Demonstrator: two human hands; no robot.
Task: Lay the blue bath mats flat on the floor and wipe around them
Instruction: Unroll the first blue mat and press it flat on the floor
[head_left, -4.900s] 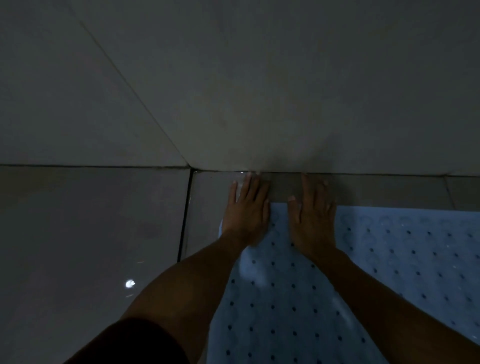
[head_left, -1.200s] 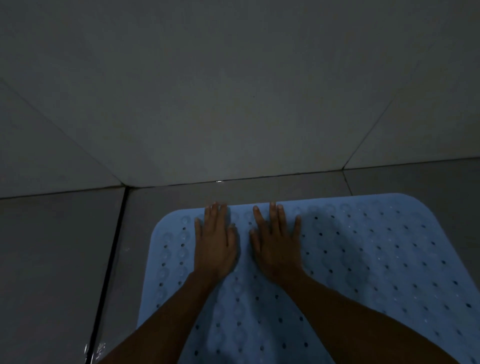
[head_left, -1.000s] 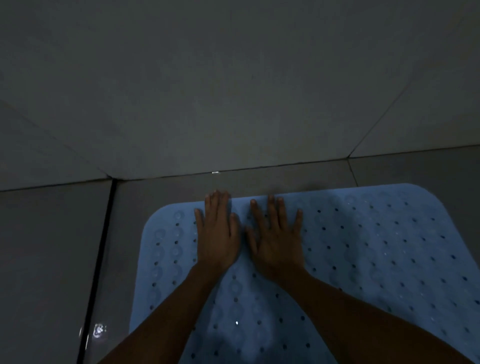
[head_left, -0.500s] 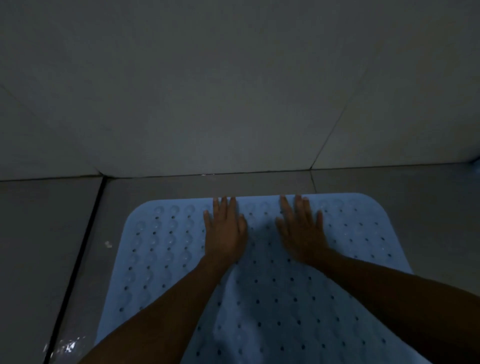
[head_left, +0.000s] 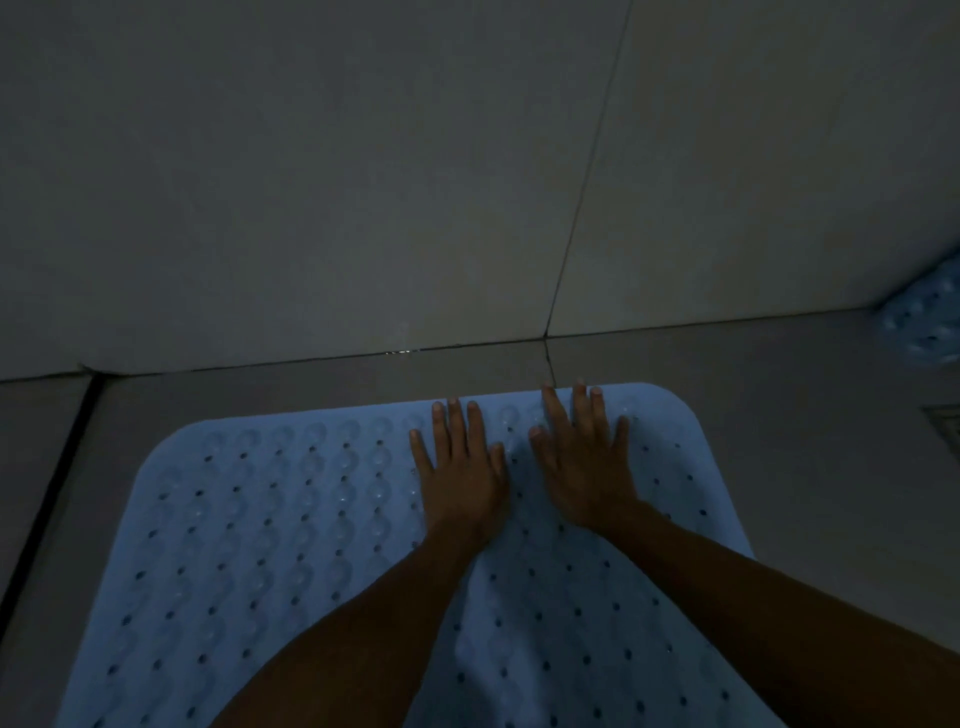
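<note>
From the head view, we have our left hand (head_left: 462, 480) and right hand (head_left: 584, 467) spread open, palms flat on the pale blue perforated rubber bath mat (head_left: 270, 545) lying on the grey tiled floor (head_left: 831, 467). Its far edge sits just past our fingertips, short of the wall (head_left: 311, 182). More mat spreads left of our left hand. A second blue mat (head_left: 930, 322) lies well off to the right, with bare floor between.
</note>
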